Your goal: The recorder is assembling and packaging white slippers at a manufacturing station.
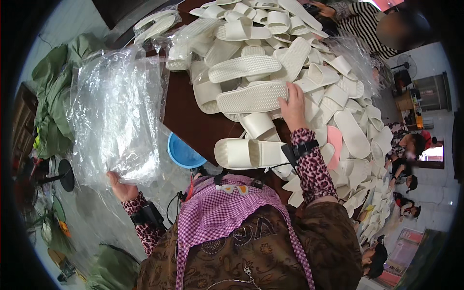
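Observation:
At the left, my left hand point(123, 187) is at the near edge of a stack of clear plastic bags point(116, 116), its fingers closed on the edge and partly hidden. My right hand point(293, 108) grips the right end of a white slipper point(251, 96), which lies sole up on the heap. Just beyond it is another upturned white slipper point(244, 68). Nearer to me, a white slipper point(237, 153) lies strap up beside my right wrist.
A large heap of white slippers point(345, 128) covers much of the dark brown table point(193, 116), with one pink slipper point(334, 145) among them. Below the table edge sits a blue basin point(186, 152). Green cloth point(55, 101) hangs at far left. Other people work at far right.

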A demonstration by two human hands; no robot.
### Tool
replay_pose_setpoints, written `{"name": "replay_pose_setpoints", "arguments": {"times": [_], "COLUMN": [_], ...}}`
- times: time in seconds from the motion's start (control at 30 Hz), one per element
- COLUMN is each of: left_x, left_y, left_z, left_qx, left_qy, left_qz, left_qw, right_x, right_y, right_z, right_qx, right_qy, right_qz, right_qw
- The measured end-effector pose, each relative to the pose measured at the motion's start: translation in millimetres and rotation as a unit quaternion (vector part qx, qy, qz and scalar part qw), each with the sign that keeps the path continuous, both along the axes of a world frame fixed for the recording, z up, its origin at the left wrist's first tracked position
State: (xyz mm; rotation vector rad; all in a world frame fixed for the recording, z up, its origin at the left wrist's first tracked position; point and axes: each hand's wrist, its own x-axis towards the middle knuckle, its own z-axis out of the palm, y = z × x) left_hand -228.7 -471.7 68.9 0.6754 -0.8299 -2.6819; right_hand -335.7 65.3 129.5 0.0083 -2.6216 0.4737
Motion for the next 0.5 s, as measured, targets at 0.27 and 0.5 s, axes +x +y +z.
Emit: {"name": "replay_pose_setpoints", "arguments": {"times": [0.27,0.5], "left_x": [-7.4,-1.1], "left_y": [16.7,7.7], "left_z": [-4.3,-9.0], "left_qx": [0.012,0.011], "left_qy": [-0.007,-0.035], "left_qz": [-0.01,-0.003], "left_qw": [1.0,0.999], "right_x": [-38.2,20.9], "right_y": [28.3,72.8], "right_z": [-9.1,128.1], "right_qx": [-0.243,-0.295], "right_qy": [-0.217,-0.137], "right_qz": [-0.027,-0.037], "right_qw": [0.945,0.945]}}
